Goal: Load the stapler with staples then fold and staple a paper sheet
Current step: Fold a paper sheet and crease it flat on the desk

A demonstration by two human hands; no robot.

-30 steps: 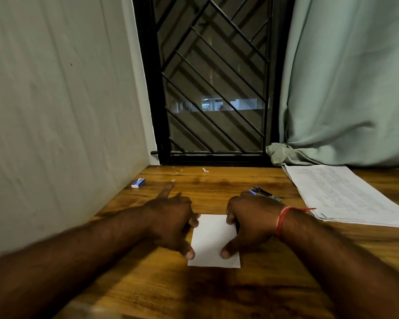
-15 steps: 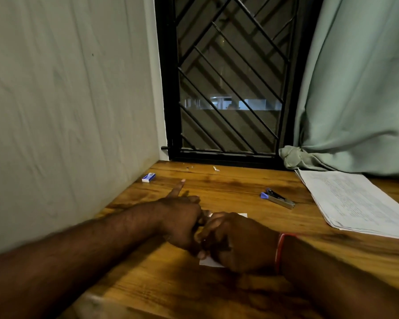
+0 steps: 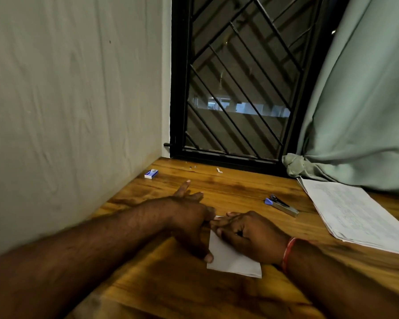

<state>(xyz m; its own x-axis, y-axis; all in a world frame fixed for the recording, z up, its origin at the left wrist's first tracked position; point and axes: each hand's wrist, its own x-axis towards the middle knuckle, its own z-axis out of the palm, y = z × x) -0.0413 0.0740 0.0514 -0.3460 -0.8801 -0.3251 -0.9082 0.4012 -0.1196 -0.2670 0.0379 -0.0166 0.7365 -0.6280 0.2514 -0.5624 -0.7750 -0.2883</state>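
while the paper sheet (image 3: pixel 234 261) lies flat on the tabletop (image 3: pixel 171 286) right under both hands, the stapler (image 3: pixel 282 206) lies ahead and to the right of them — that is the relation the coming move turns on. the sheet is white, blank on the face that shows, and looks folded down to a small rectangle. its long axis runs from the near edge away toward the window, tipped a little left, and only its near right corner is fully uncovered.

the hands are together on it, knuckles almost touching. the left hand (image 3: pixel 191 223) presses the sheet's left edge with its thumb, forefinger straight and pointing away over the wood. the right hand (image 3: pixel 249 236) covers the right half, with fingers curled at the far edge and thumb tip on the top face. it looks like a pinch along the fold, though that edge is mostly hidden. by this the crease is being set and the stapling is not yet done.

the stapler lies apart from the sheet, its long axis slanting from far left to near right, blue end farthest away. the right hand is plainly nearer, so it would be the natural one to reach. whether the stapler is loaded cannot be told.

further out, a small blue staple box (image 3: pixel 151 174) sits by the wall at far left, and a stack of printed pages (image 3: pixel 355 212) lies at the right.
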